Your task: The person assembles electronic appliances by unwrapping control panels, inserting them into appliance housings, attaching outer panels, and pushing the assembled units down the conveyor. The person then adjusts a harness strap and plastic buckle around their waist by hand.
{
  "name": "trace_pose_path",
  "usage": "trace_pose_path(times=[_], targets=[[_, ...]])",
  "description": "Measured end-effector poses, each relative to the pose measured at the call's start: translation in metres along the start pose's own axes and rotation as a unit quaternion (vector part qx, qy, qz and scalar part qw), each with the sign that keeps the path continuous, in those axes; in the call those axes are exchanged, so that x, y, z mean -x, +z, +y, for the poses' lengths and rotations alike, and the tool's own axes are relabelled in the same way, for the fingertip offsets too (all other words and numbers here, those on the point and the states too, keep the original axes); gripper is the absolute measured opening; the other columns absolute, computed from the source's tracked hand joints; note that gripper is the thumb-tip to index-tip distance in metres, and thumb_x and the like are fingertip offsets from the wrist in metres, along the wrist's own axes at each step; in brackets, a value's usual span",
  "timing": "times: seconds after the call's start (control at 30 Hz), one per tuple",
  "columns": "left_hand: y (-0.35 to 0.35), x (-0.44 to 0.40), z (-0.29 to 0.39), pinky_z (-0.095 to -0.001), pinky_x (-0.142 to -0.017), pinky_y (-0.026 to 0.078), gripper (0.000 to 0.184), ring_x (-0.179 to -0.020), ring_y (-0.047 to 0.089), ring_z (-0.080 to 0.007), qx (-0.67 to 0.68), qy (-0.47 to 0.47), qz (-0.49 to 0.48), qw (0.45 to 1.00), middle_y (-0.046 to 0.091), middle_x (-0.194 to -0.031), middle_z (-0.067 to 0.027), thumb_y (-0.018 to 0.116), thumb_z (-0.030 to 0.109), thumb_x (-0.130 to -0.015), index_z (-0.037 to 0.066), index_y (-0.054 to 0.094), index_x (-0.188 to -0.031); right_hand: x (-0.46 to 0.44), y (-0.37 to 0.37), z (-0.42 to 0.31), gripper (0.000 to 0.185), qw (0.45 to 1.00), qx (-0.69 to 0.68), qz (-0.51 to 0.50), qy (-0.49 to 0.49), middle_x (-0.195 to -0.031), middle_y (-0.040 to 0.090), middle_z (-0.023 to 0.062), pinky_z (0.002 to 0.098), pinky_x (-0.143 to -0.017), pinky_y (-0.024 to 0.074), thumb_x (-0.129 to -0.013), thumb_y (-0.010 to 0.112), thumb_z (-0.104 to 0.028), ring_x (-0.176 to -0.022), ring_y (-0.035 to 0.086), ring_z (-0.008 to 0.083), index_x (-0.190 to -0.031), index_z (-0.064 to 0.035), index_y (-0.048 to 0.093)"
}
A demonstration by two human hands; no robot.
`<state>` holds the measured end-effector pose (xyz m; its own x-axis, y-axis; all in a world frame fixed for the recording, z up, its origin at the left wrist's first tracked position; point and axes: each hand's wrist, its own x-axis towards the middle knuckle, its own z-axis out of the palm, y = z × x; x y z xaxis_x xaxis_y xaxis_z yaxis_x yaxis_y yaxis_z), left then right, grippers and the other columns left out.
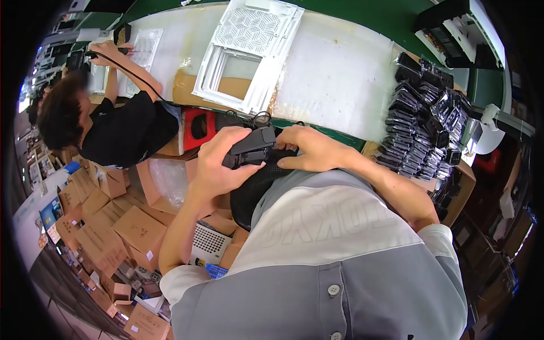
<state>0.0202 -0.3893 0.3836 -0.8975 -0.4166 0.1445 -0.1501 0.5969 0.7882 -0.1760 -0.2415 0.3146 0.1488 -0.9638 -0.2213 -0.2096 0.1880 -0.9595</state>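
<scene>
Close to my body, below the table's front edge, my left hand [221, 161] is wrapped round a black plastic device [250, 146], its fingers on the top and its thumb underneath. My right hand [306, 148] is at the device's right side, fingers curled; what its fingertips hold, if anything, is hidden. Thin black cables [258, 119] lie just above the device at the table edge. A white frame with a patterned panel [249, 28] rests on the table [334, 73] in front of me. Black mesh fabric [243, 198] shows under my hands.
Many black plastic-wrapped packs [419, 122] are piled at the table's right. A co-worker in black [127, 127] works at the left, beside more white panels [148, 48]. A red stool [198, 129] stands under the table edge, and cardboard boxes [139, 232] fill the lower left.
</scene>
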Motion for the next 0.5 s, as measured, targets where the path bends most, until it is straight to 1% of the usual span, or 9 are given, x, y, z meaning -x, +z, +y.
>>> trace_pose_path(times=[0.03,0.1,0.13,0.2,0.23,0.33,0.4,0.43,0.5], targets=[[0.003,0.0,-0.002,-0.0326,-0.081,0.056,0.061,-0.088,0.07,-0.0252,-0.001,0.002,-0.002,1.0,0.07,-0.105,-0.0149,0.091,0.002,-0.062,-0.002,0.064,-0.116,-0.003,-0.001,0.001,0.037,1.0,0.0,0.003,-0.001,-0.101,0.068,0.0159,0.0371,-0.084,0.0515,-0.084,0.078,-0.021,-0.092,0.064,0.0266,-0.107,0.0047,0.066],[0.009,0.002,-0.006,-0.0332,-0.082,0.057,0.061,-0.092,0.071,-0.0245,0.01,-0.025,-0.011,1.0,0.07,-0.106,-0.0143,0.092,0.005,-0.064,-0.004,0.062,-0.116,-0.01,-0.004,0.003,0.036,0.998,-0.035,-0.03,0.037,-0.095,0.068,0.0151,0.0387,-0.079,0.0526,-0.083,0.078,-0.024,-0.087,0.065,0.027,-0.102,0.0058,0.067],[0.011,0.006,-0.008,-0.0332,-0.082,0.057,0.061,-0.092,0.071,-0.0245,0.01,-0.024,-0.013,1.0,0.07,-0.106,-0.0143,0.092,0.005,-0.064,-0.004,0.062,-0.116,-0.011,-0.006,0.004,0.036,0.998,-0.035,-0.028,0.037,-0.095,0.068,0.0151,0.0387,-0.079,0.0526,-0.083,0.078,-0.024,-0.087,0.065,0.027,-0.102,0.0058,0.067],[0.013,0.012,-0.012,-0.0344,-0.082,0.058,0.063,-0.093,0.072,-0.0256,-0.043,-0.039,-0.007,0.998,0.07,-0.105,-0.0148,0.094,0.007,-0.064,-0.005,0.061,-0.117,-0.013,-0.01,0.006,0.034,0.996,-0.008,-0.056,0.063,-0.091,0.071,0.0157,0.0383,-0.078,0.0535,-0.085,0.077,-0.028,-0.086,0.068,0.0284,-0.098,0.0033,0.071],[0.013,0.013,-0.014,-0.0344,-0.082,0.058,0.063,-0.093,0.072,-0.0256,-0.044,-0.039,-0.007,0.998,0.07,-0.105,-0.0148,0.094,0.007,-0.064,-0.005,0.061,-0.117,-0.015,-0.011,0.007,0.033,0.995,0.006,-0.07,0.076,-0.089,0.072,0.016,0.0381,-0.078,0.0539,-0.086,0.076,-0.029,-0.086,0.069,0.0292,-0.096,0.002,0.072],[0.009,0.014,-0.014,-0.0342,-0.083,0.058,0.067,-0.094,0.073,-0.0266,-0.083,-0.015,-0.011,0.996,0.071,-0.105,-0.0155,0.094,0.009,-0.064,-0.006,0.061,-0.12,-0.017,-0.015,0.008,0.031,0.993,-0.003,-0.092,0.071,-0.089,0.073,0.0148,0.0381,-0.077,0.054,-0.087,0.074,-0.028,-0.084,0.07,0.0288,-0.096,0.0014,0.073],[0.007,0.007,-0.008,-0.0371,-0.075,0.057,0.072,-0.083,0.071,-0.0317,-0.123,0.03,0.007,0.992,0.071,-0.102,-0.0179,0.095,0.015,-0.061,-0.005,0.062,-0.122,-0.02,-0.018,0.012,0.03,0.992,-0.016,-0.102,0.071,-0.087,0.073,0.0145,0.0381,-0.077,0.054,-0.088,0.074,-0.028,-0.084,0.07,0.0287,-0.096,0.0012,0.073],[0.006,0.008,-0.008,-0.0371,-0.075,0.057,0.072,-0.083,0.071,-0.0317,-0.124,0.03,0.009,0.992,0.071,-0.102,-0.0179,0.095,0.015,-0.061,-0.005,0.062,-0.122,-0.022,-0.019,0.016,0.03,0.991,-0.031,-0.108,0.068,-0.087,0.073,0.0142,0.0384,-0.075,0.0539,-0.088,0.074,-0.027,-0.083,0.07,0.0285,-0.096,0.0012,0.073],[0.006,0.012,-0.009,-0.0373,-0.079,0.057,0.07,-0.086,0.07,-0.0322,-0.111,-0.009,0.054,0.992,0.071,-0.103,-0.018,0.094,0.01,-0.062,-0.004,0.063,-0.123,-0.026,-0.02,0.016,0.03,0.99,-0.045,-0.115,0.063,-0.086,0.073,0.014,0.0387,-0.074,0.0537,-0.088,0.074,-0.027,-0.083,0.07,0.0282,-0.096,0.0012,0.072]])
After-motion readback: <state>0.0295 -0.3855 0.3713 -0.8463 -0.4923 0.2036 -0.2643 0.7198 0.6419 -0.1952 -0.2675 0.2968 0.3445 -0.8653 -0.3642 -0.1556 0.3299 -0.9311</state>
